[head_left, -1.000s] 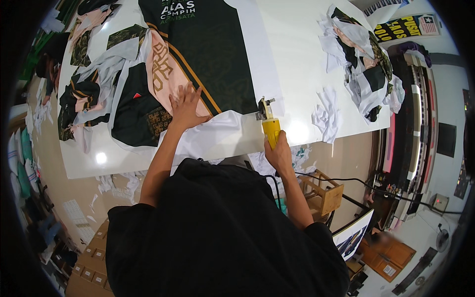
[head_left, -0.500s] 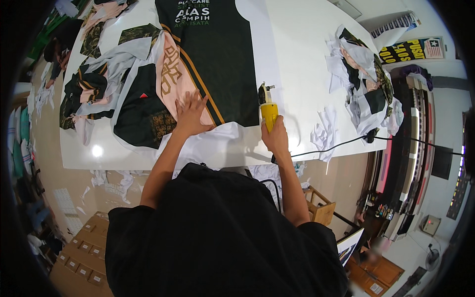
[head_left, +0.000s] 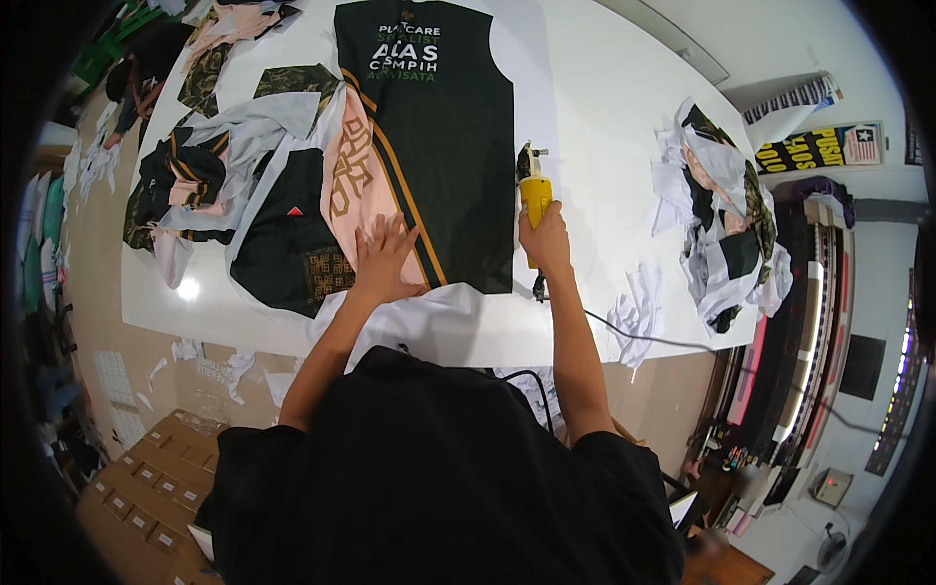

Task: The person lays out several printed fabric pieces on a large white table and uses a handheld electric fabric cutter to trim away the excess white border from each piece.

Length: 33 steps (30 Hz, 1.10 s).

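Observation:
A dark green printed fabric panel [head_left: 453, 185] lies flat on the white table, with orange stripes and a peach strip [head_left: 353, 185] down its left part. My left hand [head_left: 384, 261] rests on the strip's lower end, fingers spread and pressing the cloth. With my right hand [head_left: 546, 239] I grip a yellow electric cloth cutter [head_left: 534, 200] by its body. Its metal head stands just beside the panel's right edge; the blade itself is too small to make out. A black cord runs from the cutter off to the right.
Cut fabric pieces [head_left: 219, 146] are heaped on the left of the white table [head_left: 595, 322], partly under the panel's left side. A pile of scraps [head_left: 726, 214] lies on the right, near crumpled white offcuts [head_left: 636, 310]. Brown boxes [head_left: 161, 478] stand at the lower left. Another person [head_left: 151, 58] is bent over at the far left.
My right hand has moved the cutter farther forward along the panel's right edge. My left hand stays on the peach strip. The view has shifted, showing more of the panel's top.

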### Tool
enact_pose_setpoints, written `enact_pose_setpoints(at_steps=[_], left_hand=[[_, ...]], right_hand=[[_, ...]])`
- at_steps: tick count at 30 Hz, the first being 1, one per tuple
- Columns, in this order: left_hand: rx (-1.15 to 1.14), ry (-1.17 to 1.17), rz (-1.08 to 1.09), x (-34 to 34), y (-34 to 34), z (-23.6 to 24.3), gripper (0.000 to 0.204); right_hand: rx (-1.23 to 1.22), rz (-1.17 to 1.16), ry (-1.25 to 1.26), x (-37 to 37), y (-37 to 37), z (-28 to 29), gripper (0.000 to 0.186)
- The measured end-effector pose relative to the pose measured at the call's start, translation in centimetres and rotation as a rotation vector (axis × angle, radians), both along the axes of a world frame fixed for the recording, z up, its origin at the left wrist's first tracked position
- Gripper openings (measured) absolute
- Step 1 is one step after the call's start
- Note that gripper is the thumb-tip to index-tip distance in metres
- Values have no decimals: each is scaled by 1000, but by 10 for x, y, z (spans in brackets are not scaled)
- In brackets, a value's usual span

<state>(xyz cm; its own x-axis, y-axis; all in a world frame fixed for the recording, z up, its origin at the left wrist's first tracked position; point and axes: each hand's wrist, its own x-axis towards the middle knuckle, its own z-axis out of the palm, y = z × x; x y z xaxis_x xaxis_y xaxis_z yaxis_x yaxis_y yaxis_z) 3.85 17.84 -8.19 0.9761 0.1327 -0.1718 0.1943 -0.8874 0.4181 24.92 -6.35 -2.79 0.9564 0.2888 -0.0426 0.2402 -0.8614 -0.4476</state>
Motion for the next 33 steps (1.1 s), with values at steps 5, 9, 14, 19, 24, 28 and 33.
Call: enact_pose_setpoints(at_steps=[5, 9, 14, 19, 24, 28, 33], left_hand=[[-9, -26, 17, 1, 0, 0, 120], [6, -38, 25, 0, -1, 1, 120], [-13, 55, 48, 10, -5, 19, 116], [9, -30, 144, 42, -27, 21, 108], [41, 19, 165, 75, -57, 9, 121], [58, 96, 168, 69, -56, 8, 127], [73, 222, 177, 35, -30, 24, 138]], right_hand=[[-16, -4, 21, 49, 28, 0, 49], [-26, -4, 18, 89, 50, 0, 52], [-21, -7, 38, 143, 75, -3, 54], [-22, -7, 59, 202, 110, -2, 60], [-35, 9, 63, 257, 136, 4, 65], [-51, 120, 29, 262, 113, -8, 62], [-60, 321, 100, 205, 10, 9, 50]])
